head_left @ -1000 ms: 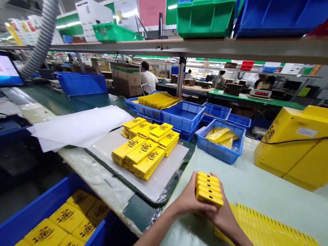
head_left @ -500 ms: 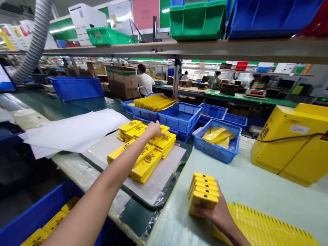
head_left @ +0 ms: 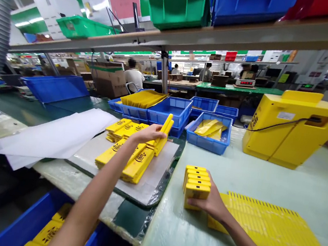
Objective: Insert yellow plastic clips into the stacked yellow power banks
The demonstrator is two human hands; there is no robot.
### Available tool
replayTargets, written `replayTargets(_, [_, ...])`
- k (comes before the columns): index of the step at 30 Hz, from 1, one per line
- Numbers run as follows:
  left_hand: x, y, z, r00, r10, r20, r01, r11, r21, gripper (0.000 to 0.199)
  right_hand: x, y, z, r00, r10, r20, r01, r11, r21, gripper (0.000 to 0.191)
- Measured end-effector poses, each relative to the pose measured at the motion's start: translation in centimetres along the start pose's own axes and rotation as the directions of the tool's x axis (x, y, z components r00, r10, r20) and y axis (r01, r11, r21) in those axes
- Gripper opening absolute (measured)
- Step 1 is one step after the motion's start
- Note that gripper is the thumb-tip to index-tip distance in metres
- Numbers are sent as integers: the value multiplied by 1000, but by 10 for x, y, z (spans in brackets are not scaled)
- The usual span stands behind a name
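Yellow packs now in left grip

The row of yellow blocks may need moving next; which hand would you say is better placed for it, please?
Right, most likely: the right hand grips the row of yellow blocks, while the left hand, over the tray, holds slim yellow pieces.

Nothing read cleanly: black characters on yellow packs, mid-tray, too stylised; those on yellow machine, by the pale surface's far edge, too skewed; its white label too small; red digits on far display too blurred
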State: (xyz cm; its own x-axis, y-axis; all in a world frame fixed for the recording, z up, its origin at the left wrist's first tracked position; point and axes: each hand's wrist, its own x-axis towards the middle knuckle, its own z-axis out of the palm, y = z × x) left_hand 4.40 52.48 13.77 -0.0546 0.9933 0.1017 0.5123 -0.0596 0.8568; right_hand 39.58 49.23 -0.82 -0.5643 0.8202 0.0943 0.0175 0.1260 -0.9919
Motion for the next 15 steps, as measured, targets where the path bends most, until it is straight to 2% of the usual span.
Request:
replayTargets(3, [-2, -17, 62, 990, 56, 129, -21, 967, -254, 70, 0, 0, -3, 1000, 10, 20, -10, 1000, 25, 120])
replayTargets(5, [-9, -31, 106, 976, 83, 202, 4, 917, -399, 70, 0, 1, -5, 999, 7, 37, -7, 1000, 23, 116])
replayTargets(7, [-16, -44, 139, 960, 93, 264, 53, 865, -498, 67, 0, 3, -7, 1000, -19, -17, 19, 1000, -15, 115])
replayTargets(10, [-21, -54, 165, 945, 95, 312, 115, 799, -590, 64, 2, 8, -11, 993, -46, -108, 39, 997, -60, 134])
replayTargets(12, [-19, -54, 173, 939, 97, 329, 143, 761, -633, 68, 3, 11, -12, 998, -28, -62, 26, 999, -19, 147])
replayTargets(15, [-15, -46, 188, 938, 107, 328, 154, 720, -677, 92, 4, 15, -11, 1000, -11, 22, 10, 999, 32, 149])
